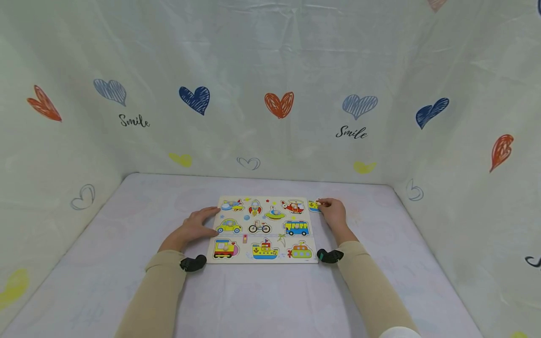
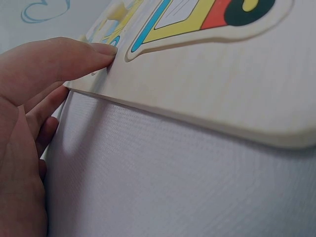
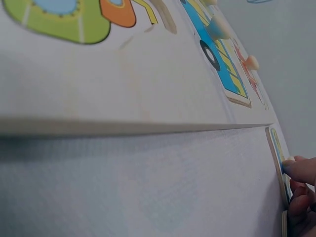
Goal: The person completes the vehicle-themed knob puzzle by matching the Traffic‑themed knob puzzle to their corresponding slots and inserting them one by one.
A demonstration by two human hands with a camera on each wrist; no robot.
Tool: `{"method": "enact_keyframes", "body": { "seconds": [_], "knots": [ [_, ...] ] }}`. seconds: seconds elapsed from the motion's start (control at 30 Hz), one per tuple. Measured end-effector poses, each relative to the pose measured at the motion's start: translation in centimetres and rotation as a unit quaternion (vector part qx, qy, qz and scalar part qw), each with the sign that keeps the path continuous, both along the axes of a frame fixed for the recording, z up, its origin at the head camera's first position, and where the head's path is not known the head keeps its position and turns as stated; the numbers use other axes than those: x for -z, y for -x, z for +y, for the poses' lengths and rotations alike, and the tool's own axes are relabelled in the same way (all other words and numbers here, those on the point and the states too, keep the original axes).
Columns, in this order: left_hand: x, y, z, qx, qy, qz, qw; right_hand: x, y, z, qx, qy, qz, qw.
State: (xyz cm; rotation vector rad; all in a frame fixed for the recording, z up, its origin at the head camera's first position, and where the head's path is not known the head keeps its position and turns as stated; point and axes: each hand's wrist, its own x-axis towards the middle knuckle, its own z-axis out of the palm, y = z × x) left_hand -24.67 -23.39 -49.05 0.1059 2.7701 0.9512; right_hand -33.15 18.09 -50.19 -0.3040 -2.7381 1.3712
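Observation:
A wooden knob puzzle board lies flat, with vehicle pictures across it. My left hand rests at its left edge, the thumb on the top face near the yellow car. In the left wrist view the thumb lies over the board's edge, the other fingers lower along its side. Beside the board's upper right corner, my right hand pinches the small knob of a boat puzzle piece. In the right wrist view, fingertips are at the knob of this piece.
Near the right hand are the helicopter and the blue bus; a boat picture is in the board's bottom row. A pale cloth covers the table. Curtains with printed hearts stand behind and at both sides.

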Motion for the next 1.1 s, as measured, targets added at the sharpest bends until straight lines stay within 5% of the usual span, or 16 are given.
{"method": "enact_keyframes", "body": {
  "seconds": [0.63,1.1],
  "knots": [
    [0.1,-0.1,0.0,0.002,-0.002,-0.002,1.0000,-0.3,0.3,0.4,-0.017,0.037,-0.009,0.9991],
    [0.0,0.0,-0.1,0.001,-0.010,-0.004,0.9999,-0.8,-1.0,-0.2,-0.129,0.041,0.004,0.9908]
  ]
}}
